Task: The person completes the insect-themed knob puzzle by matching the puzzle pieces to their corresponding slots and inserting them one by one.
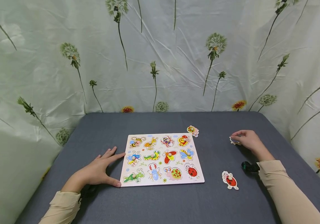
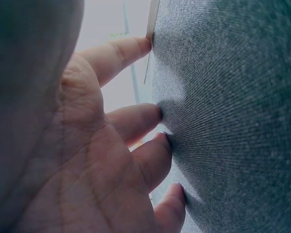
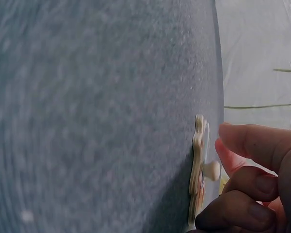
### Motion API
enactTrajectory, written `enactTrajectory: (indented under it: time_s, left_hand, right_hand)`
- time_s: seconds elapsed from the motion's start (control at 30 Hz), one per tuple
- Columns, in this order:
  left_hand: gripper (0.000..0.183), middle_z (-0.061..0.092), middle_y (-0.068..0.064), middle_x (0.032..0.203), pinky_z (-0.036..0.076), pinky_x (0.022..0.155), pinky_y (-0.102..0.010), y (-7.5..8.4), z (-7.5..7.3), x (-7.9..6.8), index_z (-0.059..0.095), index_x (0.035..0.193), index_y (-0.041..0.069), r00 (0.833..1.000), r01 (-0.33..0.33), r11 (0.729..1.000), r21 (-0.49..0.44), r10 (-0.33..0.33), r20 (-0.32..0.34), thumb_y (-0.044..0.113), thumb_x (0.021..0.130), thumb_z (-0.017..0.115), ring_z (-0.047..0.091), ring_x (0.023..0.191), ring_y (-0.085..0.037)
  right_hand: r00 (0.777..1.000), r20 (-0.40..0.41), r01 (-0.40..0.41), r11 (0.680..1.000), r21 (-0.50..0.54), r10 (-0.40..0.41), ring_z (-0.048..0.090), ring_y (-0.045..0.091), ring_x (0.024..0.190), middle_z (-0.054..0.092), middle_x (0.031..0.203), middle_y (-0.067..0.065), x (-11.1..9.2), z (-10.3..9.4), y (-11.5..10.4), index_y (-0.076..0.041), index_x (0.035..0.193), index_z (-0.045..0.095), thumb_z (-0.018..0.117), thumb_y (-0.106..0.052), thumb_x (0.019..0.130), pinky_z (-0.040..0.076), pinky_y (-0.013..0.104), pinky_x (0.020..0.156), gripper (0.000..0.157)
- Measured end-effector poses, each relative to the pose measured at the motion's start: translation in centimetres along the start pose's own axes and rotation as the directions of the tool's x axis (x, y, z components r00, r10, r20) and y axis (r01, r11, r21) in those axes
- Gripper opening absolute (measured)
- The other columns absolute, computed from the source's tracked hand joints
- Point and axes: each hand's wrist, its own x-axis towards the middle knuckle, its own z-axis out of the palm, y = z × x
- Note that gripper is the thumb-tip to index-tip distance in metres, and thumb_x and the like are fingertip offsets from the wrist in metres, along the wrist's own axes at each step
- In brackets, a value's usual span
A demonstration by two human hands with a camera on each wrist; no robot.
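A wooden peg puzzle board [image 1: 146, 165] with insect pictures lies on the table. My left hand [image 1: 99, 169] is spread at its left edge, thumb at the near corner and index fingertip higher up that edge. In the left wrist view, the other fingertips rest on the cloth. My right hand [image 1: 249, 140] is at the far right over a partly covered puzzle piece [image 1: 235, 141]. The right wrist view shows that piece's round knob [image 3: 212, 171] beside the thumb and index finger, with no clear pinch on it. The other fingers [image 3: 247, 211] are bent.
A loose ladybug piece [image 1: 230, 180] lies right of the board. A snail piece [image 1: 192, 131] lies at the board's far right corner. Several board pictures carry knobs; the stag beetle, snail and ladybug pictures [image 1: 191, 171] in the near row show none. A flowered curtain hangs behind.
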Motion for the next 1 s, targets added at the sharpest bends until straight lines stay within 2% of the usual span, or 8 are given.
enactTrajectory:
  time_s: [0.1, 0.33, 0.6, 0.8, 1.0]
  left_hand:
    - [0.118, 0.015, -0.027, 0.178, 0.011, 0.124, -0.082, 0.03, -0.03, -0.01, 0.042, 0.167, 0.026, 1.000, -0.002, 1.000, 0.001, 0.002, -0.005, 0.056, 0.068, 0.099, 0.010, 0.163, -0.058]
    - [0.119, 0.016, -0.028, 0.178, 0.012, 0.124, -0.082, 0.12, 0.00, -0.03, 0.042, 0.167, 0.026, 1.000, 0.003, 1.000, 0.008, -0.003, -0.006, 0.057, 0.067, 0.099, 0.011, 0.163, -0.058]
    - [0.119, 0.016, -0.028, 0.178, 0.012, 0.124, -0.082, 0.23, 0.05, -0.10, 0.043, 0.167, 0.025, 1.000, 0.005, 1.000, 0.005, -0.005, -0.007, 0.057, 0.067, 0.099, 0.011, 0.163, -0.058]
    - [0.119, 0.016, -0.029, 0.178, 0.012, 0.124, -0.083, 0.21, 0.03, -0.14, 0.042, 0.167, 0.025, 1.000, 0.002, 1.000, 0.004, -0.002, -0.006, 0.056, 0.068, 0.099, 0.011, 0.163, -0.058]
    - [0.119, 0.017, -0.029, 0.177, 0.013, 0.123, -0.083, 0.24, 0.02, -0.12, 0.042, 0.167, 0.025, 1.000, -0.001, 1.000, 0.011, 0.001, -0.011, 0.057, 0.068, 0.099, 0.012, 0.162, -0.059]
  right_hand:
    - [1.000, -0.008, -0.011, 1.000, -0.006, 0.011, 0.049, 0.015, 0.075, 0.069, 0.086, 0.000, -0.08, -0.27, 0.11, 0.012, 0.126, 0.069, 0.067, -0.028, 0.106, 0.039, 0.030, 0.064, 0.045]
    - [1.000, -0.020, -0.017, 0.999, -0.036, 0.016, 0.051, 0.019, 0.081, 0.073, 0.104, 0.018, -0.05, -0.50, 0.66, 0.012, 0.125, 0.070, 0.066, -0.027, 0.106, 0.040, 0.029, 0.067, 0.044]
    - [0.999, -0.037, -0.005, 0.998, -0.057, 0.003, 0.052, 0.018, 0.078, 0.074, 0.098, 0.018, 0.03, -0.22, 0.87, 0.013, 0.119, 0.071, 0.067, -0.025, 0.105, 0.041, 0.031, 0.067, 0.041]
    - [0.999, -0.035, -0.009, 0.998, -0.059, 0.007, 0.052, 0.019, 0.079, 0.073, 0.100, 0.020, -0.15, -0.39, 0.82, 0.013, 0.119, 0.071, 0.067, -0.026, 0.105, 0.042, 0.032, 0.067, 0.042]
    - [0.999, -0.037, -0.018, 0.996, -0.089, 0.015, 0.052, 0.020, 0.077, 0.072, 0.090, 0.011, -0.22, -0.79, 1.01, 0.013, 0.115, 0.072, 0.070, -0.029, 0.103, 0.042, 0.032, 0.067, 0.043]
